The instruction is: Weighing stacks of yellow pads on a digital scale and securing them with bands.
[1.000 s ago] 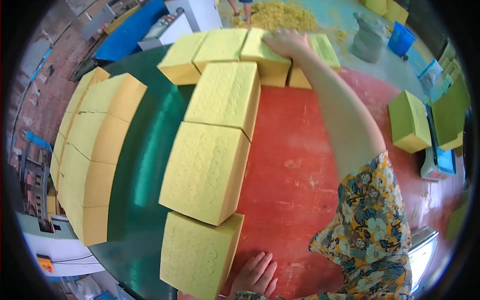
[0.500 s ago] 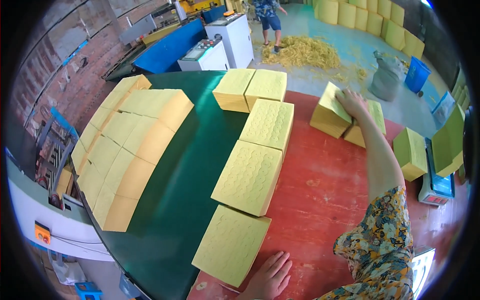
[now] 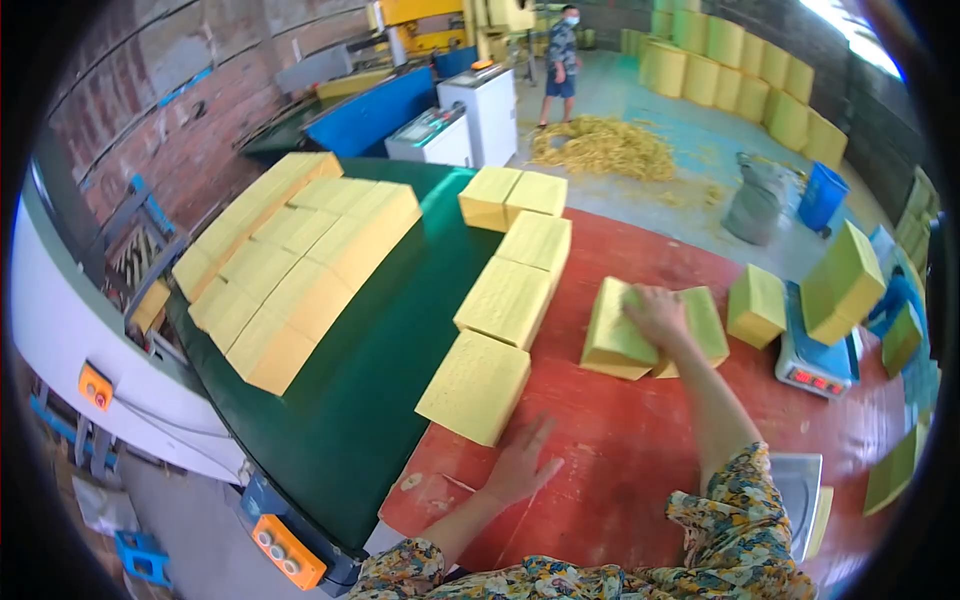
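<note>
My right hand (image 3: 657,316) rests on a block-shaped stack of yellow paper (image 3: 612,328), its fingers bent over the top and right side. Close against that stack, partly behind my wrist, stands a second yellow stack (image 3: 704,325). My left hand (image 3: 520,462) is held low over the red table (image 3: 590,460), fingers spread and nothing in them. Just beyond its fingertips is the nearest stack (image 3: 475,385) of a row along the border between the red table and the green belt (image 3: 365,330).
Several yellow stacks sit packed together (image 3: 310,255) on the belt's left. Right of my arm are a scale (image 3: 815,345), another stack (image 3: 757,305) and a metal tray (image 3: 795,490). Farther off, a person (image 3: 562,65) stands by a heap of yellow shreds (image 3: 605,148).
My view has tipped upward. My right hand and the two stacks beside it are nearer me along the red table. The left hand has moved back from the row's nearest stack.
</note>
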Demonstrator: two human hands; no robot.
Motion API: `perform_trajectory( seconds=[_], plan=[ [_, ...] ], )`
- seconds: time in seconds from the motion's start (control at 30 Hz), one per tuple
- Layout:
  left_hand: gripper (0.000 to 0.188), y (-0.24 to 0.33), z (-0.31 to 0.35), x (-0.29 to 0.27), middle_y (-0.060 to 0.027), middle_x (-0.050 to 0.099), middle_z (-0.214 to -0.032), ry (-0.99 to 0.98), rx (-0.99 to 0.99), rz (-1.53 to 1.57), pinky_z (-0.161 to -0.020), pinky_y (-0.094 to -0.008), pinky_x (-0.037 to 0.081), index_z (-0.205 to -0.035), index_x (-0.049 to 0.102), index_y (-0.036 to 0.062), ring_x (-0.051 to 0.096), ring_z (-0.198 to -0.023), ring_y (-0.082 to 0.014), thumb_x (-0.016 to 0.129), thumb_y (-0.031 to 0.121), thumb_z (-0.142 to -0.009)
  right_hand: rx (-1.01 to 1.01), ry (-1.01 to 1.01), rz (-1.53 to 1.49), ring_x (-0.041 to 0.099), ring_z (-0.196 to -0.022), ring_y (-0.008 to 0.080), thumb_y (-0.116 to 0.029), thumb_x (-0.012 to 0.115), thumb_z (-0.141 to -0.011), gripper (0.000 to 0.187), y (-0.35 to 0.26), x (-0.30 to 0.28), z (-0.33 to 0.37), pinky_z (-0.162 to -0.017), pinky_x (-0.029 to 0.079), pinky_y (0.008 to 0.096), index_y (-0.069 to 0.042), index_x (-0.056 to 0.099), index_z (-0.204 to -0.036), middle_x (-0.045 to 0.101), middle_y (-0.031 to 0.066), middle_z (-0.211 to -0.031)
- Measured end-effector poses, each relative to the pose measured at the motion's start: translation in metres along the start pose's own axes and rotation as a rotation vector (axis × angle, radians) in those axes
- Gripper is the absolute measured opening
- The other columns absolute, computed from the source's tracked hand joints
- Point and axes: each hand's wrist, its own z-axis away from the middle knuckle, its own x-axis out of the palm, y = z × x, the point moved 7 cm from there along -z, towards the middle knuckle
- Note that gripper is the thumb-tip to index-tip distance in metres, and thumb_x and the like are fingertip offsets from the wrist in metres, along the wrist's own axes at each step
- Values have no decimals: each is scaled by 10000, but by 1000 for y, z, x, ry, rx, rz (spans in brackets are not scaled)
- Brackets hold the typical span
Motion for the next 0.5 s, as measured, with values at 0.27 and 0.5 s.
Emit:
perform_trajectory(
  seconds=[0.27,0.5],
  plan=[
    [601,127,-41,-57,-291,392,-1445,453,282,-116,-1121,-500,302,-1416,376,-65,358,-1363,-429,587,196,-917,-297,51,-106,427,-1335,274,-514,535,-915,570,-71,6,113,-1127,245,528,-187,507,-1381,545,95,-1363],
    [627,28,-99,-1,-257,415,-1442,161,-187,-631,-1085,-649,247,-1370,451,-30,336,-1373,-425,520,418,-936,-179,208,-116,418,-1359,263,-437,518,-932,501,-54,15,42,-1109,336,465,-189,542,-1366,478,60,-1459]
  ],
)
